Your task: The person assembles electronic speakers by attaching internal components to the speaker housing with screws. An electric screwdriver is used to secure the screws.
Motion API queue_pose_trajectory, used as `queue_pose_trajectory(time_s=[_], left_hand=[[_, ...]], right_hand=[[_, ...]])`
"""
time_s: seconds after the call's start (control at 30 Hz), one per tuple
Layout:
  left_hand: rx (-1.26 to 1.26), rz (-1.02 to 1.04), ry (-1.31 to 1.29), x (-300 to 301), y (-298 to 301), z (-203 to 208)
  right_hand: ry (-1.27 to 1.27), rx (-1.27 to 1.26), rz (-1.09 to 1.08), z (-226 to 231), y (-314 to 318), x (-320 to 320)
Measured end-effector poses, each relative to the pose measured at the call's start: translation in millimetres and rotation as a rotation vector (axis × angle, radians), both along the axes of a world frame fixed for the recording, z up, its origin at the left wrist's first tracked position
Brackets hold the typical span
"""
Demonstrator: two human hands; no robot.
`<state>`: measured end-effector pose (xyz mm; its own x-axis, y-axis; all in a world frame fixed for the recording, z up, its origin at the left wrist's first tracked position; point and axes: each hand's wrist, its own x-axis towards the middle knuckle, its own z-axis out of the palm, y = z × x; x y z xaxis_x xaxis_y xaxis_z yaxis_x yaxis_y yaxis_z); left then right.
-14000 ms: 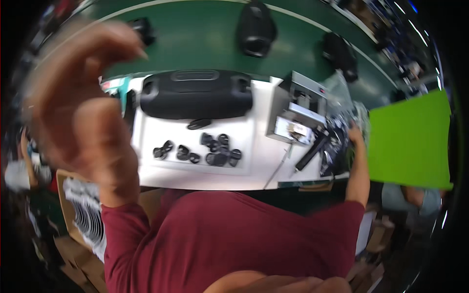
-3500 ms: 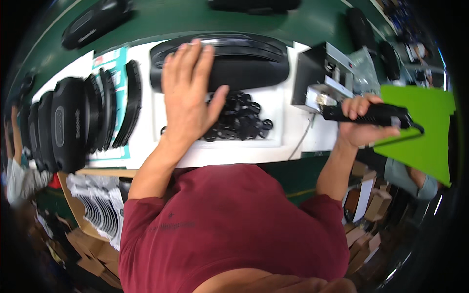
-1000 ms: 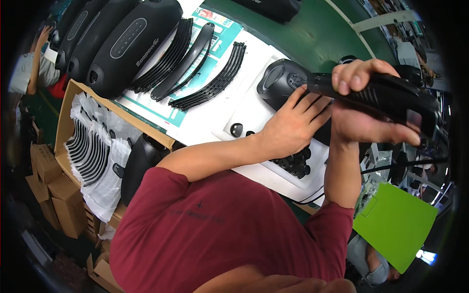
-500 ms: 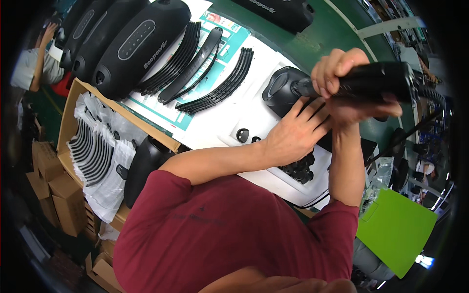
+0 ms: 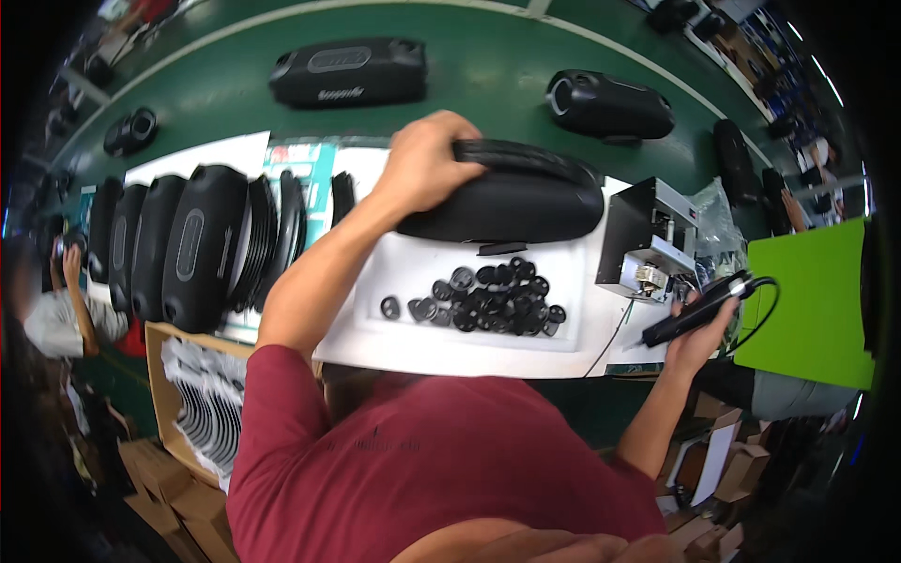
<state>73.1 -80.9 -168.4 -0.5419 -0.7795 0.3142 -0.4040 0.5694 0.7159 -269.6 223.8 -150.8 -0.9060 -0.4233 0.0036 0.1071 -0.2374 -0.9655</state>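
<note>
A black cylindrical speaker (image 5: 526, 202) lies lengthwise across the far side of the white tray (image 5: 371, 310). My left hand (image 5: 427, 161) grips the left end of its carrying handle (image 5: 530, 159), fingers curled over the far side and out of sight. At the right end of the table, my right hand (image 5: 699, 338) is wrapped round a black electric screwdriver (image 5: 690, 321), whose tip points left and down. A cable loops from its rear end. Several small round black caps (image 5: 497, 296) lie in the tray, nearer to me than the speaker.
A metal-cased power unit (image 5: 648, 239) stands between the speaker and the screwdriver. Upright speakers (image 5: 199, 249) and curved black strips (image 5: 258, 239) line the table's left. A carton (image 5: 160, 375) of wrapped handles sits below them. More speakers (image 5: 352, 73) lie beyond the table; a green board (image 5: 807, 310) is at right.
My right hand has drawn the screwdriver from the speaker's end to the table's right side. The speaker now lies crosswise, with my left hand on its handle. The head view has turned.
</note>
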Motion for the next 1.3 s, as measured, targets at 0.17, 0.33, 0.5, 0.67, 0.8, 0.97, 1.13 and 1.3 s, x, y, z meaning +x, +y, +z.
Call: queue_pose_trajectory(time_s=[0.17, 0.33, 0.5, 0.67, 0.8, 0.97, 1.13, 1.3], left_hand=[[0.311, 0.22, 0.239, -36, -62, 13], [0.232, 0.397, 0.129, -147, -148, -16], [-0.291, 0.43, 0.403, -173, -250, -54], [-0.31, -0.071, 0.397, -247, -170, -10], [0.189, 0.231, 0.1, -285, -115, -56], [0.393, 0.244, 0.27, -324, -78, -93], [0.545, 0.241, 0.546, -330, -65, -78], [0.152, 0.192, 0.754, -243, -38, 0]], right_hand=[[-0.028, 0.372, -0.171, -84, 62, -45], [0.132, 0.393, -0.098, -147, 74, -74], [0.453, 0.552, 0.034, -146, 47, -78], [0.959, 0.355, -0.17, -70, -6, -127], [0.885, 0.328, 0.221, 13, -170, -221], [0.361, 0.868, 0.684, -32, -296, -340], [0.156, 0.768, 0.681, -12, -316, -318], [0.422, 0.644, 0.519, 81, -267, -245]])
